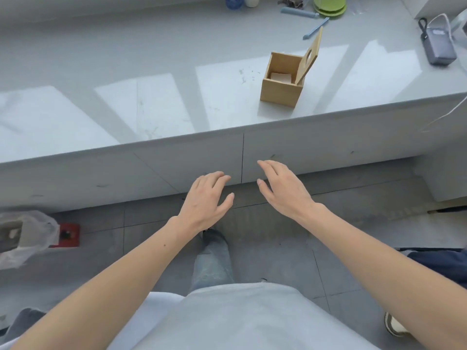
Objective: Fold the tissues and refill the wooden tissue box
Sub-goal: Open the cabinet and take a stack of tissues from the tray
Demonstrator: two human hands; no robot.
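Both empty hands, left hand [206, 198] and right hand [283, 189], hover below wooden tissue box [281, 80].

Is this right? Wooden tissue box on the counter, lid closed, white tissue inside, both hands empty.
Not quite. The head view shows the lid open, propped up. Otherwise correct: the wooden tissue box sits on the counter with white tissue inside, left hand and right hand empty.

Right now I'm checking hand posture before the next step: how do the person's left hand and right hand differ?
The left hand sits lower in the view, over the floor, its fingers curled slightly; the right hand reaches farther forward, against the grey counter's front face, fingers straighter. Both are empty, palm down, open, short of the open light wooden tissue box on the counter.
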